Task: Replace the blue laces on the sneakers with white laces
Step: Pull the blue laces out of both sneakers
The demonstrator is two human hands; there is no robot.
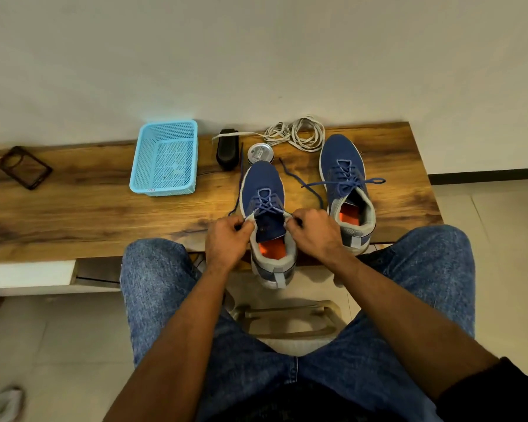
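1. Two blue sneakers stand on the wooden table, toes pointing toward the wall at 12 o'clock.
2. The near sneaker sits at the table's front edge, its heel hanging over toward the person's lap; its blue lace is untied, with loose ends trailing out at 10 and 2 o'clock.
3. The left hand has its fingers curled, pinching the lace and the grey collar edge at the shoe's 9 o'clock side.
4. The right hand is curled too, pinching the lace at the collar's 3 o'clock side (the fingertips themselves are hidden behind the knuckles).
5. The far sneaker stands at 2 o'clock from the near one, apart from it, its own blue lace tied in a bow.
6. White laces lie in loose coils by the wall, at 12 o'clock from the far sneaker's toe, one end stretching left over a black brush.
7. A small round tin sits just beyond the near sneaker's toe, beside the brush.
8. A light blue basket stands at 10 o'clock from the hands, and a dark phone case lies well apart at the far left.
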